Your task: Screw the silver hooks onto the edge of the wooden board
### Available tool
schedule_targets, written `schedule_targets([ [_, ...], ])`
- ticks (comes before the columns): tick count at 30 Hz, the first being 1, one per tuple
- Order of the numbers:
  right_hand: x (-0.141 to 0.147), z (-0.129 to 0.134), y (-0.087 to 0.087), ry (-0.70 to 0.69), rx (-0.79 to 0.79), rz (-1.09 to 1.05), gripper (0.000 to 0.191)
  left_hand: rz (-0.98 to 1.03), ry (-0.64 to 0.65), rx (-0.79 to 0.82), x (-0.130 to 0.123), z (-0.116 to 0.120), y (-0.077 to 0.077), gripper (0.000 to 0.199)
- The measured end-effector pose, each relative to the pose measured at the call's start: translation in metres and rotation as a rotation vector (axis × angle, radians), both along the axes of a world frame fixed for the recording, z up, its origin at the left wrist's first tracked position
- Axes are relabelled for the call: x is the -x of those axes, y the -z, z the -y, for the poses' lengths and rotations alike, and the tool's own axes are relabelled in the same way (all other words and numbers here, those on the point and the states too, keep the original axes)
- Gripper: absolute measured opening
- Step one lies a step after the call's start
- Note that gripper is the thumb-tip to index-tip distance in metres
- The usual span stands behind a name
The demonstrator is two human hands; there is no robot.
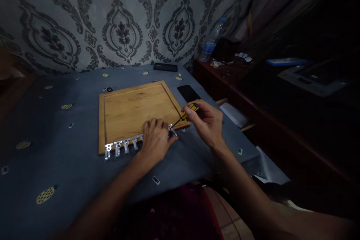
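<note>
A framed wooden board (135, 110) lies on the cloth-covered table. Along its near edge runs a metal hook rail (126, 143) with several silver hooks hanging over the side. My left hand (155, 138) presses on the rail and the board edge, fingers bent over the wood and thumb in front; it hides the rail's middle. In my right hand (206, 122) is a screwdriver (189, 110) with a yellow and black handle, pinched between thumb and fingers. Its shaft slants down left, and the tip meets the rail's right end, by the last hook.
A black phone (189, 93) lies right of the board, and a dark flat case (165, 67) sits near the wall. Blue cloth (56, 138) covers the table. On the brown cabinet (213, 75) to the right stands a plastic bottle (210, 45). Papers (233, 115) fill an open drawer.
</note>
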State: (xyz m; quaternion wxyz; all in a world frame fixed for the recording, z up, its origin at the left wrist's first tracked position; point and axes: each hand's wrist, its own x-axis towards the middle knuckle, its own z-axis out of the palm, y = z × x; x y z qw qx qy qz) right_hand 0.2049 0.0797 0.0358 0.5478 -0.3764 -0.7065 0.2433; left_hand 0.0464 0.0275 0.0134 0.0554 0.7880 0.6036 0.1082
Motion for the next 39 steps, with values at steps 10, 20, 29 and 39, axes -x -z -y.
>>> schedule_targets([
  [10, 0.002, -0.002, 0.002, -0.005, -0.027, 0.065, 0.014, -0.010, -0.002, 0.016, -0.001, 0.000, -0.002, 0.037],
  [20, 0.005, -0.007, -0.006, -0.177, -0.003, 0.033, 0.022, 0.008, -0.001, -0.006, 0.000, 0.000, -0.001, 0.035],
  [29, 0.020, -0.015, -0.008, -0.597, 0.344, -0.431, 0.048, -0.021, -0.008, 0.045, -0.001, 0.000, -0.006, 0.038],
  [39, 0.046, -0.008, -0.019, -0.577, 0.424, -0.584, 0.066, -0.029, 0.000, 0.008, 0.000, 0.000, -0.002, 0.035],
])
